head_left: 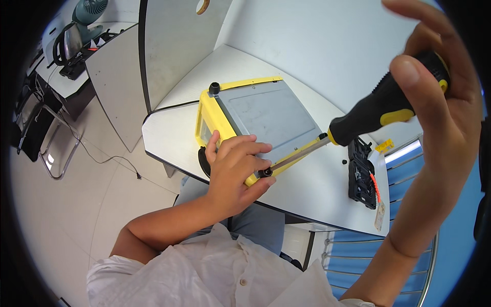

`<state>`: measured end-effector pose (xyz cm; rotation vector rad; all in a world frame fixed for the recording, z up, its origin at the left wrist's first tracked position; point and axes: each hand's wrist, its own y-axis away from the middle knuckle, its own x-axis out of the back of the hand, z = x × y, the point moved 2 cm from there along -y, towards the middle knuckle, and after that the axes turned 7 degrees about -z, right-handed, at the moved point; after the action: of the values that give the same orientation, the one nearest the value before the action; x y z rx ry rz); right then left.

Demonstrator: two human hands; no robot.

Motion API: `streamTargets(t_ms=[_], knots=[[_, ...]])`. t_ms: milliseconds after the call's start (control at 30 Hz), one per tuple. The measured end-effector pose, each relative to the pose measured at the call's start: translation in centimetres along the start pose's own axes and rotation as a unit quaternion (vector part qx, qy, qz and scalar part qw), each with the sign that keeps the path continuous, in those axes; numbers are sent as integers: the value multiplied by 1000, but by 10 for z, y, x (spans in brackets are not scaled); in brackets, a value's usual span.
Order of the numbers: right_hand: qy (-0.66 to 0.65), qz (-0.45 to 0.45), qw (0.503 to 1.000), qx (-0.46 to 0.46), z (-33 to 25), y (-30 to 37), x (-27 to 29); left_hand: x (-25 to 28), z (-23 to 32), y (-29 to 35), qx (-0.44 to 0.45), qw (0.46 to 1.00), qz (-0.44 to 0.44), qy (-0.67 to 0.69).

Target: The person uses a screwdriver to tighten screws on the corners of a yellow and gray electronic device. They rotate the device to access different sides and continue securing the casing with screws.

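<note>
on the white table i see the case, left hand pinching its foot, right hand gripping the screwdriver against it, toolbox rightward.

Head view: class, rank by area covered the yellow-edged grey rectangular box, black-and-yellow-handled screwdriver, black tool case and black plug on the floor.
1. Box
2. Screwdriver, enlarged by nearness
3. Tool case
4. Plug

"What's the screwdriver handle made of?"
"It looks like plastic, mostly dull, with little bumps. Its rod is shiny metal."
"And the box?"
"The yellow frame looks like smooth plastic. The grey panel is flat and dull, with faint smudges."
"And the shirt?"
"Wrinkly cloth. And the table looks smooth."
</note>
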<state>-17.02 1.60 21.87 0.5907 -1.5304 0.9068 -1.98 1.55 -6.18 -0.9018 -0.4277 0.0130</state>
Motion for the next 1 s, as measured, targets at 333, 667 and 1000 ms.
streamTargets(t_ms=[333, 667, 1000], knots=[[16, -5, 1000, -24, -7, 5, 6, -3, 5, -3, -6, 1000, 7, 20], [-1, 6, 1000, -6, -2, 6, -3, 0, 0, 2, 7, 1000, 6, -7], [-7, 6, 1000, -14, -3, 10, -2, -2, 3, -1, 18, 1000, 8, 4]])
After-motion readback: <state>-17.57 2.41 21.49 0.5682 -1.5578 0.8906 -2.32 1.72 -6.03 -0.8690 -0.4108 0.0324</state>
